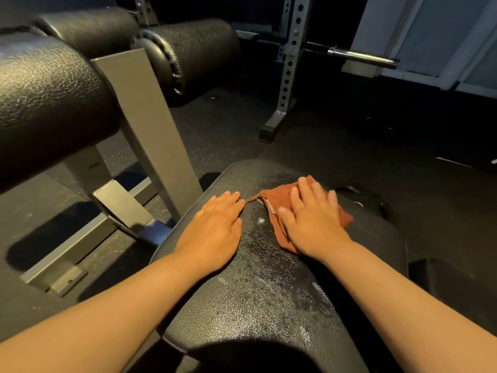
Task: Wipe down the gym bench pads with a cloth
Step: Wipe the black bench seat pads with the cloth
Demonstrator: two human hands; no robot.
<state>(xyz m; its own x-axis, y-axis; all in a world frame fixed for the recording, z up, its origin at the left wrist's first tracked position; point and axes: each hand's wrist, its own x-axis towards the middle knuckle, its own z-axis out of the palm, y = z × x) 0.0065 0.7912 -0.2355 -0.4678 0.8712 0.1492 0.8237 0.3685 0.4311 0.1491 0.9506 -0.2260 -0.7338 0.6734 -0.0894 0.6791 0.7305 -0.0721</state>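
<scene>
Black padded surface (pixel 263 292) was seen streaked with pale smears, with a grey frame (pixel 150 117) and roller pads (pixel 48 98) to its left. Rack upright (pixel 289 63) and barbell (pixel 363 56) were set further back on the dark floor (pixel 376 146). Left hand (pixel 215 224) was laid flat on the surface, fingers straight, holding nothing. Right hand (pixel 309 219) was pressed flat on the rust cloth (pixel 279 200), fingers extended, near the surface's far end.

Cloth (pixel 279 200) on bench pad (pixel 258 286)

Cloth (pixel 279 201) mostly under right hand (pixel 309 222); fingertips (pixel 332 197) blurred.
</scene>
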